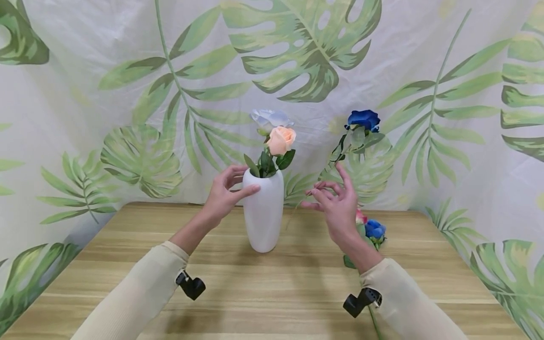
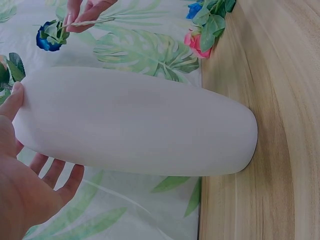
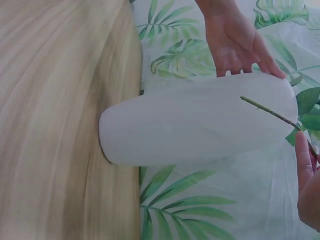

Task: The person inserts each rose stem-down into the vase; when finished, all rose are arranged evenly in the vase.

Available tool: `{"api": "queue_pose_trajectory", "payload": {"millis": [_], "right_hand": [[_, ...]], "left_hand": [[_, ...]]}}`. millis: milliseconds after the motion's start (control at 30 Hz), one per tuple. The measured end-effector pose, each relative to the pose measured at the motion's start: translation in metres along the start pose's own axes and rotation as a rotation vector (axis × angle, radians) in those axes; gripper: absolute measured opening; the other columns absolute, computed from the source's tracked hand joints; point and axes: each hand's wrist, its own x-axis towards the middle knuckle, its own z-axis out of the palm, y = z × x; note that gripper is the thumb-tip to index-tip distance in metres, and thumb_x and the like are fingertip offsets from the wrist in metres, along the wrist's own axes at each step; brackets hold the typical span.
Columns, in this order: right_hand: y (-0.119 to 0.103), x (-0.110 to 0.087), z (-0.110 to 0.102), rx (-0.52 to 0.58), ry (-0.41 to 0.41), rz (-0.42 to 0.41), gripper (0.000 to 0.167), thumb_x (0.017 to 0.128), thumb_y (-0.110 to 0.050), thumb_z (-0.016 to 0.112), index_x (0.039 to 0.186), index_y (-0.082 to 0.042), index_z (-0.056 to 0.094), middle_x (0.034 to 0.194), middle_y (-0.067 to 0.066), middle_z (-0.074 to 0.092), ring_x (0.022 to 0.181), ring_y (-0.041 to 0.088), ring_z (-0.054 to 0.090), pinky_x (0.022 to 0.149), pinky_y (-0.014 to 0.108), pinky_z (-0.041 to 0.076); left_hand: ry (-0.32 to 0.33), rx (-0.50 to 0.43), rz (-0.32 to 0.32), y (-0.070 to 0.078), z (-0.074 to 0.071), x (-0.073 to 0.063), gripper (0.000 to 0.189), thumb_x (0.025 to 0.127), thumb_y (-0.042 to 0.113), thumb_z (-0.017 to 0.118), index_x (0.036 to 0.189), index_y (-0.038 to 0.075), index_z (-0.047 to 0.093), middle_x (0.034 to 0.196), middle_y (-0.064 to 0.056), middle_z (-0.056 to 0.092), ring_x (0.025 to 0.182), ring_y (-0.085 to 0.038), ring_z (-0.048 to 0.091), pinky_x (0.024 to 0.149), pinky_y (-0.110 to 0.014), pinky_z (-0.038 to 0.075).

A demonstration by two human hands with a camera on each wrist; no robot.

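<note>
A tall white vase (image 1: 263,212) stands upright on the wooden table, holding a peach rose (image 1: 282,140) and a pale blue-white rose (image 1: 269,119). My left hand (image 1: 229,191) holds the vase just below its mouth, thumb at the front and fingers round the left side. To the right of the vase, my right hand (image 1: 337,200) pinches the stem of a dark blue rose (image 1: 362,121) between thumb and fingers, bloom raised above the hand. In the right wrist view the bare lower end of this stem (image 3: 265,108) slants across in front of the vase.
A blue rose (image 1: 376,229) and a pink rose (image 1: 361,216) lie on the table (image 1: 314,283) at the right, partly behind my right forearm. A leaf-patterned cloth (image 1: 204,94) hangs behind the table's far edge.
</note>
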Motion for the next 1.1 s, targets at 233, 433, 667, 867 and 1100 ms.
{"api": "queue_pose_trajectory", "payload": {"millis": [233, 433, 667, 867, 1100], "right_hand": [[0.0, 0.0, 0.01, 0.013, 0.01, -0.035, 0.09, 0.093, 0.02, 0.061, 0.164, -0.023, 0.028, 0.099, 0.011, 0.061, 0.087, 0.027, 0.073, 0.072, 0.045, 0.064], [0.0, 0.001, 0.012, 0.02, 0.001, -0.056, 0.09, 0.092, 0.022, 0.061, 0.164, -0.023, 0.031, 0.099, 0.011, 0.061, 0.085, 0.025, 0.073, 0.071, 0.044, 0.064], [0.0, 0.003, 0.013, 0.037, 0.015, -0.077, 0.091, 0.091, 0.023, 0.06, 0.164, -0.022, 0.03, 0.098, 0.01, 0.061, 0.084, 0.025, 0.073, 0.07, 0.045, 0.064], [-0.002, 0.006, 0.021, 0.077, 0.06, -0.106, 0.091, 0.091, 0.022, 0.062, 0.163, -0.024, 0.031, 0.098, 0.01, 0.06, 0.086, 0.03, 0.073, 0.071, 0.048, 0.063], [-0.005, 0.01, 0.035, 0.141, 0.141, -0.178, 0.093, 0.091, 0.02, 0.064, 0.163, -0.027, 0.03, 0.099, 0.01, 0.06, 0.085, 0.027, 0.073, 0.072, 0.049, 0.063]], "left_hand": [[0.004, -0.008, 0.001, 0.0, 0.0, 0.001, 0.052, 0.091, 0.002, 0.077, 0.138, -0.005, 0.055, 0.141, -0.018, 0.057, 0.131, -0.035, 0.057, 0.104, -0.049, 0.052], [0.002, -0.005, -0.011, 0.001, 0.0, 0.001, 0.052, 0.092, 0.003, 0.077, 0.138, -0.004, 0.055, 0.141, -0.018, 0.057, 0.131, -0.034, 0.057, 0.099, -0.046, 0.055], [-0.003, 0.0, -0.012, 0.001, 0.0, 0.0, 0.053, 0.091, 0.003, 0.077, 0.139, -0.004, 0.054, 0.142, -0.018, 0.056, 0.132, -0.035, 0.056, 0.103, -0.051, 0.053], [0.001, 0.0, -0.009, 0.0, 0.0, 0.001, 0.052, 0.091, 0.003, 0.077, 0.138, -0.005, 0.055, 0.141, -0.019, 0.056, 0.131, -0.035, 0.057, 0.104, -0.05, 0.052], [0.006, 0.005, -0.012, 0.0, 0.0, 0.0, 0.052, 0.091, 0.004, 0.077, 0.138, -0.004, 0.055, 0.142, -0.018, 0.056, 0.131, -0.035, 0.056, 0.101, -0.046, 0.054]]}}
